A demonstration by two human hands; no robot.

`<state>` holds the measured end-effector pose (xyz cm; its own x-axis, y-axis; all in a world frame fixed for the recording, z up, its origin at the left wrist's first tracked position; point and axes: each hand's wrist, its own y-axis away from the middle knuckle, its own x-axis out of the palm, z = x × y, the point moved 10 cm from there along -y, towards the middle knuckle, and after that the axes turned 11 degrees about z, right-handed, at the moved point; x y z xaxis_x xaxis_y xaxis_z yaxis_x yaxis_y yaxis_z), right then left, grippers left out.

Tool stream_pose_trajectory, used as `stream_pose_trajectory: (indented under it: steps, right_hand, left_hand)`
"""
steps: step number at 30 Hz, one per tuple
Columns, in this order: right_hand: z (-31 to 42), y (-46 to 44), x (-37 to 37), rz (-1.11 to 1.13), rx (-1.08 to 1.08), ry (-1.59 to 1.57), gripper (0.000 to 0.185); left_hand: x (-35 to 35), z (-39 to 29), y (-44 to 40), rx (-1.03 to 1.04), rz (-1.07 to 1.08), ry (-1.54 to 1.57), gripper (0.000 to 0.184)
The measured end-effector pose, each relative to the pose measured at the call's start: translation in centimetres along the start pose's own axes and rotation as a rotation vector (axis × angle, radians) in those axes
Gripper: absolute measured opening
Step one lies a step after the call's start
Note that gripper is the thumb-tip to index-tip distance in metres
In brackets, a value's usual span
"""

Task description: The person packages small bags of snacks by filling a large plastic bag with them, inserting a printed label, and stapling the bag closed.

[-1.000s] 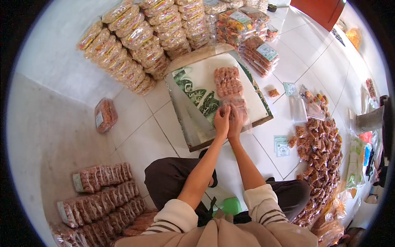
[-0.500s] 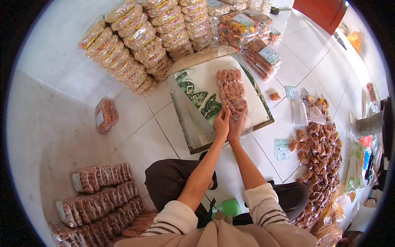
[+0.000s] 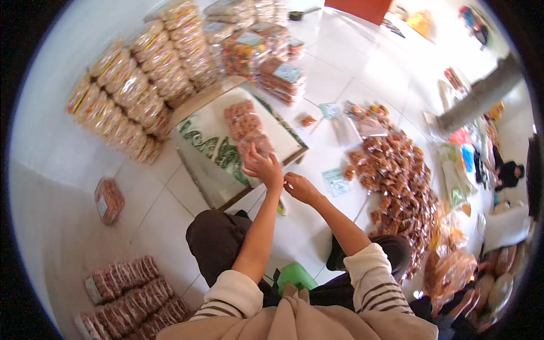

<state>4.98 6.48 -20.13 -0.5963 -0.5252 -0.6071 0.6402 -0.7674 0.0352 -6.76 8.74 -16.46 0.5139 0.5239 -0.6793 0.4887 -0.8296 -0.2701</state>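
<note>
My left hand is partly open, fingers loosely spread over the near end of a clear plastic packet of reddish-brown snacks; I cannot tell whether it grips the plastic. My right hand is curled just beside my left wrist, and whether its fingers pinch anything is unclear. The packet lies lengthwise on a low table, its far end towards the far edge. Green printing runs down the left of the white tabletop, too smeared to read.

To the right, on the white tiles, a printed pale blue-green card lies near a heap of small brown snack bags. Farther off is another such card; the print on both is blurred. Beyond the table, flat snack packs carry a pale label I cannot read. At far left, tall stacks of bagged snacks show yellow and red marks. A single pack on the left floor bears a whitish label, also illegible.
</note>
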Motion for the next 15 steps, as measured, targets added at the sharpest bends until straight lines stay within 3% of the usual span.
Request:
stream_pose_trajectory:
  steps: [3,4,5,6,9,13,15]
  right_hand:
    - [-3.3,5.4,-5.0,-0.130,0.219,0.129,0.010]
    - [-4.8,7.7,-7.3,-0.251,0.284,0.059,0.010]
    - [-5.8,10.1,-9.5,-0.470,0.211,0.023,0.013]
    - [-8.0,12.9,-11.1,-0.597,0.317,-0.082,0.015]
    - [-14.9,21.2,-13.5,-1.028,0.479,-0.337,0.017]
    - [-23.1,28.4,-10.6,-1.187,0.819,-0.581,0.019]
    - [-26.4,29.3,-8.6,-1.152,0.853,-0.683,0.021]
  left_hand:
    - [3.5,-8.3,4.9,0.304,0.175,0.090,0.051]
    - [4.8,-10.5,6.3,0.413,0.273,0.279,0.047]
    - [5.9,-12.6,8.3,0.486,0.290,0.177,0.045]
    - [8.2,-13.7,9.9,0.513,0.402,0.304,0.043]
    - [15.0,-15.1,15.3,0.516,0.624,0.465,0.041]
    - [23.5,-13.0,20.1,0.353,0.894,0.461,0.042]
    - [27.0,-11.5,21.1,0.310,0.946,0.408,0.044]
